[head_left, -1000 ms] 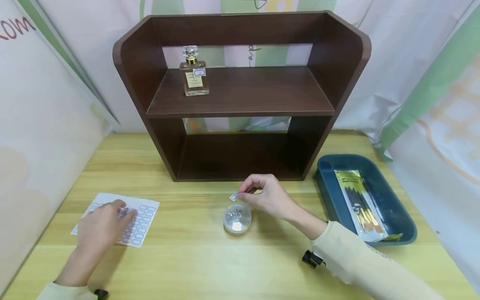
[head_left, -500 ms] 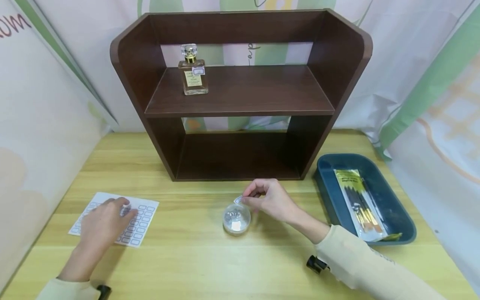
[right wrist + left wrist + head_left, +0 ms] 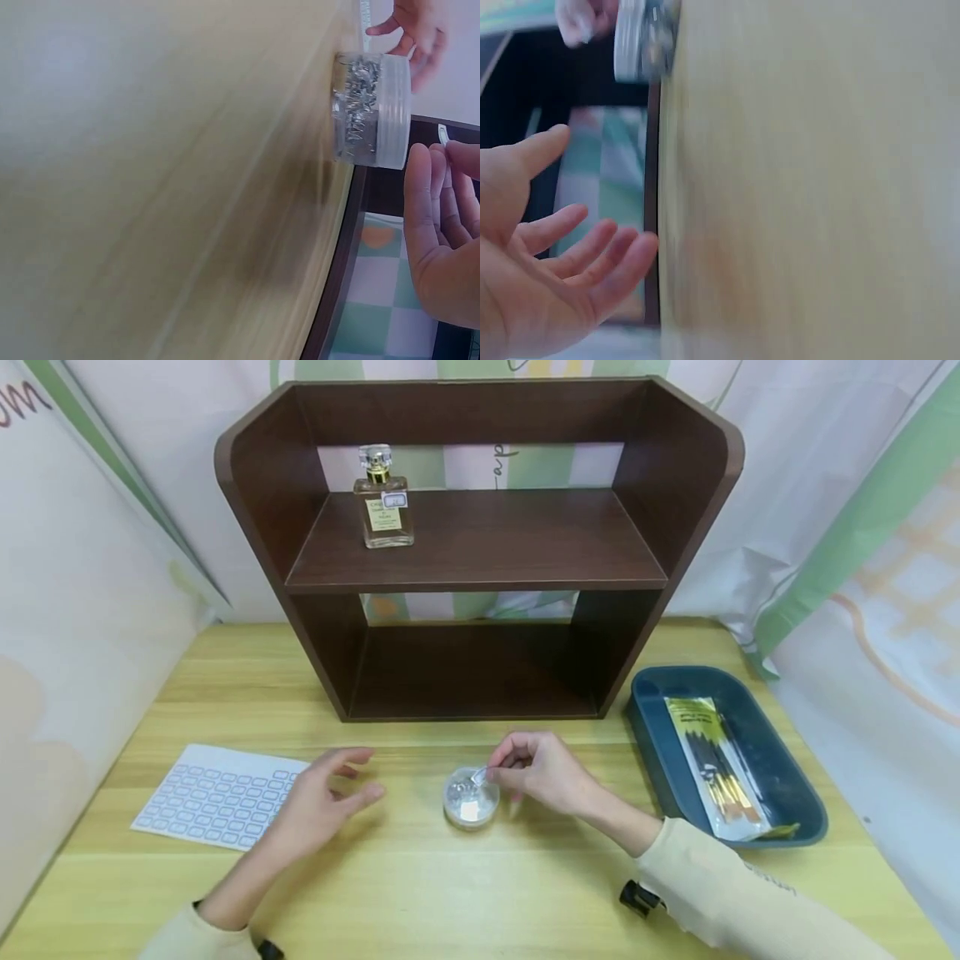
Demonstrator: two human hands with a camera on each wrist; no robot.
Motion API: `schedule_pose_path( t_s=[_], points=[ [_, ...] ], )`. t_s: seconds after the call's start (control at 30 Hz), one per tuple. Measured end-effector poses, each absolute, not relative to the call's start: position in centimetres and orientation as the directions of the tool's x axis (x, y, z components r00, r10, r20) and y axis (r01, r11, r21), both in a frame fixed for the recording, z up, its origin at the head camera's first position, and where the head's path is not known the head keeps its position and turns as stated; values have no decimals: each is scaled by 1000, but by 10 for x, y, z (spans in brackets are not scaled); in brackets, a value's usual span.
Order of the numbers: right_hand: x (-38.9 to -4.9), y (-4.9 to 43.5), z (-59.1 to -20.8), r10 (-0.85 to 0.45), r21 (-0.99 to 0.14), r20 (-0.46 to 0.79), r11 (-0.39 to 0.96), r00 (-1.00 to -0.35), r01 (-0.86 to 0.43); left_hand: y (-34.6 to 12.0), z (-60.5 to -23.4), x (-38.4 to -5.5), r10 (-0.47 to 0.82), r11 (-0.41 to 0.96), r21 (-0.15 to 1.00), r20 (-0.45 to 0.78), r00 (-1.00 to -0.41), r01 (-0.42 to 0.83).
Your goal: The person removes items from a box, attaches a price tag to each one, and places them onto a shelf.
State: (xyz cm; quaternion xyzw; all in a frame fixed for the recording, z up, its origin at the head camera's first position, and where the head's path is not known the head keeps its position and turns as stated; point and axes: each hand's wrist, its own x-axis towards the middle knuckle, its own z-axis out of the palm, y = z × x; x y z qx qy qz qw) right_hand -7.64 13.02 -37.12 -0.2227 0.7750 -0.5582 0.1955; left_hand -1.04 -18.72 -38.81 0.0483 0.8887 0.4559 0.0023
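Between thumb and index finger my right hand [image 3: 543, 777] pinches a small white label sticker [image 3: 478, 776] with a blue border. The sticker is over the lid edge of a round clear plastic jar [image 3: 468, 810]. In the right wrist view the jar [image 3: 360, 112] holds many small silvery metal pieces, too small to name surely. My left hand [image 3: 318, 802] is in the air left of the jar, fingers spread and holding nothing. Behind it, partly covered by the hand, lies a white sheet of blue-bordered label stickers [image 3: 210, 797].
A dark brown two-tier shelf [image 3: 480, 587] stands at the back. On its upper tier is a perfume bottle [image 3: 384, 510] bearing a similar label. To the right, a dark teal tray [image 3: 798, 785] holds a packet of paintbrushes [image 3: 716, 768].
My left hand has left the sticker sheet and moved right toward the jar. My right hand has shifted slightly down and right, bringing the pinched label over the jar's lid.
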Motion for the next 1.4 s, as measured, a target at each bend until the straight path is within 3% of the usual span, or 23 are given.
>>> schedule_pose_path(
  t_s=[0.2,0.43,1.4],
  points=[
    [-74,134,-377,-575,-946,-75,300,-815,-124,-146,-390,-10,187,335,942,-99,-977,-31],
    [-72,133,-378,-573,-936,-89,328,-814,-129,-117,-397,-17,290,203,978,-107,-951,-48],
    [-74,119,-373,-555,-781,26,508,-832,-363,-104,-408,-25,370,186,983,-69,-926,1]
  ],
)
